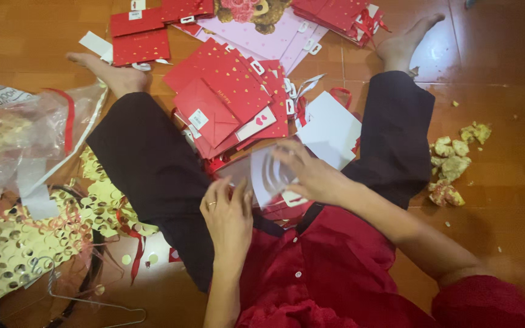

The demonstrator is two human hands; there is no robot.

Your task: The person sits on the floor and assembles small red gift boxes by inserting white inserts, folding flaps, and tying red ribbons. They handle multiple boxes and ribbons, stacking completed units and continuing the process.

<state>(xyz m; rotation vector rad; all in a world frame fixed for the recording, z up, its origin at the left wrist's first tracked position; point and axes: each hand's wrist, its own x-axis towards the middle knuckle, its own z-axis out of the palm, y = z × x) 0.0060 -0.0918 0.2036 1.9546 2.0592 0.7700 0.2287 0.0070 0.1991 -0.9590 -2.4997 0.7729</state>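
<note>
**Both hands on a clear plastic sleeve, over the lap**

- Left hand (229, 214): fingers spread flat, pressing on the near-left part of a clear plastic sleeve (262, 176). Not pinched, just laid on it. Ring on one finger.
- Right hand (308, 173): fingers curled over the sleeve's right edge, gripping it. The sleeve is motion-blurred, so I cannot tell whether anything is inside it.
- The sleeve sits between the two hands, above the gap between the knees, touching both.
- Just beyond the grip: a fanned pile of red envelopes (232, 97) with small gold hearts, overlapping one another on the wooden floor (505, 73).
- Just right of that pile, close to the right hand: a white paper bag (332, 127) with a red ribbon handle.
- Farther out past the pile: a pink sheet with a bear print (268, 30), and more red envelopes on either side of it.
- Well left of the left hand: gold punched paper scrap (7, 249), a crumpled clear plastic bag (25, 133), and a wire hanger (92, 300) on the floor.
- Well right of the right hand: crumpled yellowish paper bits (454, 164).
- The person sits on the floor, legs spread in dark trousers, red shirt.
</note>
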